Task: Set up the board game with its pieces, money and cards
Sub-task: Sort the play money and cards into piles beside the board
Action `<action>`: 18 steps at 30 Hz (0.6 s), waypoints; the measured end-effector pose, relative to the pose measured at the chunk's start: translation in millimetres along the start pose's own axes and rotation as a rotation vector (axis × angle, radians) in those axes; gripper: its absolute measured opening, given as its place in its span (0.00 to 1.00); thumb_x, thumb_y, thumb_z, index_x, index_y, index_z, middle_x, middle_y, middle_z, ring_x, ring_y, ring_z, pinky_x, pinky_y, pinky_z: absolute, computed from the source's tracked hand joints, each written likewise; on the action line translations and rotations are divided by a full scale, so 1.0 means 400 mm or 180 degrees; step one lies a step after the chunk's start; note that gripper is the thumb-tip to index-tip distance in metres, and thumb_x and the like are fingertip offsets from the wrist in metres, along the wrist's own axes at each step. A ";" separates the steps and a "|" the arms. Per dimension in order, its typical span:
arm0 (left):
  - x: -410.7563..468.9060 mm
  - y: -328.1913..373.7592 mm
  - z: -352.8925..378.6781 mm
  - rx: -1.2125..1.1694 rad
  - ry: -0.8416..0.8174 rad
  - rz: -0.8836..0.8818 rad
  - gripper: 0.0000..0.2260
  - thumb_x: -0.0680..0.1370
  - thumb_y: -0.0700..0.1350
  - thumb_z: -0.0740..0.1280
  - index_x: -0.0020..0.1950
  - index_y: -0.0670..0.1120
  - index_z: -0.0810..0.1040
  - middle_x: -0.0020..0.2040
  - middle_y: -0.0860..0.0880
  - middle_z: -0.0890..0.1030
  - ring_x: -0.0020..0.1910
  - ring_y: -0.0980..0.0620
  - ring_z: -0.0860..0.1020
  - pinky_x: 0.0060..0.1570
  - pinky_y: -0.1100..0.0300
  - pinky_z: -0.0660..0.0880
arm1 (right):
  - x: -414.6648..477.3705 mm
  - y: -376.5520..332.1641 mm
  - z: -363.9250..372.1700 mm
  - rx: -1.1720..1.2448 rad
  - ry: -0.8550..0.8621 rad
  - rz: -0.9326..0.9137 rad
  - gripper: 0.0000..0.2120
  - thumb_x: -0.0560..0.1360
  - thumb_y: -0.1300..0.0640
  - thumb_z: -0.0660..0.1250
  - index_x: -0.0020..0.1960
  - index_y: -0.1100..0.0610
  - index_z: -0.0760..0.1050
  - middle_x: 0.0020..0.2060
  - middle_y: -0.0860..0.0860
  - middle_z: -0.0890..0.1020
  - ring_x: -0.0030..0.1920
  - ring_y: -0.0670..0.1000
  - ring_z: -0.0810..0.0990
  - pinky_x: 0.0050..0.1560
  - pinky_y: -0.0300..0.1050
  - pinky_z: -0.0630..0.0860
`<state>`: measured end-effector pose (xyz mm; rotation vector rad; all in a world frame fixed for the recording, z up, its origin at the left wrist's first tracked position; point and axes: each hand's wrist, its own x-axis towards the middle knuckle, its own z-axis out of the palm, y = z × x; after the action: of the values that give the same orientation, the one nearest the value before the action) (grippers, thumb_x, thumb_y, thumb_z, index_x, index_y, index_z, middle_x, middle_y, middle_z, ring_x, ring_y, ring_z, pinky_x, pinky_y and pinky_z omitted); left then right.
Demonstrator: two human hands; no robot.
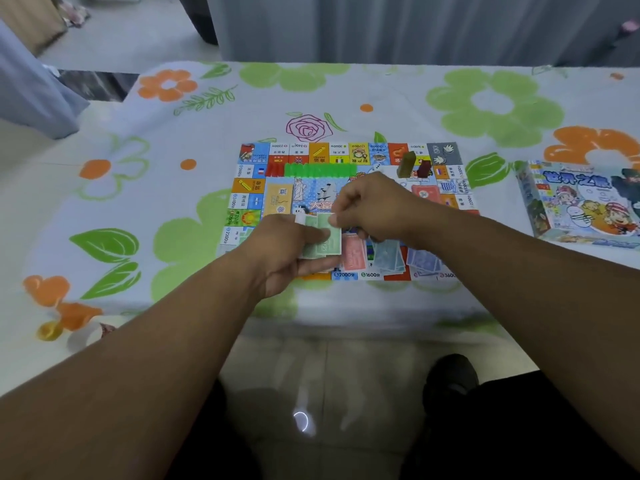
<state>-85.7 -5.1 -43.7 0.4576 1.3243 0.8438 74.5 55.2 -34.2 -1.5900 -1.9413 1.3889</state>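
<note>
The green notes (pixel 323 239) sit over the near edge of the game board (pixel 249 188), gripped in the curled fingers of the left hand (pixel 277 258); the right hand (pixel 374 206) pinches their top edge. Pink notes (pixel 353 254) and blue notes (pixel 388 254) lie just beside; the game box (pixel 581 202) lies well to the right

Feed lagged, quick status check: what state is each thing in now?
Board: lying flat, unfolded.
Green notes: gripped by left hand, right hand pinching the top edge.
Pink notes: piled on board.
Blue notes: piled on board.
Green houses: lined in a row.
Olive token: upright.
Dark red token: upright.
Box: lying right of board.
</note>
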 end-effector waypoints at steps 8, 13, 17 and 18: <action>-0.010 0.026 -0.100 -0.0216 0.0701 0.0284 0.12 0.80 0.34 0.58 0.59 0.41 0.76 0.47 0.39 0.86 0.43 0.42 0.86 0.40 0.49 0.83 | 0.042 -0.062 0.068 0.0140 0.0174 0.0093 0.06 0.76 0.63 0.73 0.49 0.66 0.80 0.30 0.52 0.78 0.21 0.44 0.73 0.23 0.37 0.68; -0.021 0.043 -0.154 -0.0378 0.1195 0.0239 0.10 0.78 0.36 0.58 0.56 0.37 0.75 0.48 0.37 0.83 0.40 0.42 0.84 0.33 0.52 0.82 | 0.062 -0.083 0.104 0.0147 0.0165 0.0121 0.06 0.76 0.64 0.72 0.49 0.67 0.80 0.30 0.53 0.79 0.23 0.46 0.73 0.24 0.38 0.67; -0.031 0.054 -0.180 -0.0449 0.1334 0.0264 0.08 0.78 0.37 0.56 0.50 0.39 0.75 0.46 0.37 0.82 0.40 0.42 0.83 0.34 0.52 0.82 | 0.072 -0.095 0.130 0.0106 0.0023 0.0137 0.06 0.76 0.64 0.72 0.49 0.68 0.81 0.33 0.55 0.82 0.24 0.47 0.73 0.24 0.38 0.68; -0.033 0.057 -0.186 -0.0478 0.1358 0.0270 0.08 0.78 0.37 0.55 0.50 0.39 0.74 0.46 0.37 0.82 0.41 0.42 0.84 0.34 0.51 0.82 | 0.075 -0.097 0.138 0.0098 -0.0003 0.0124 0.06 0.76 0.64 0.72 0.49 0.68 0.81 0.33 0.55 0.82 0.24 0.47 0.74 0.24 0.38 0.68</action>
<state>-163.7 -13.0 -35.0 0.2214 1.6237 1.1466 0.9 56.5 -41.6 -1.6216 -1.8900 1.4279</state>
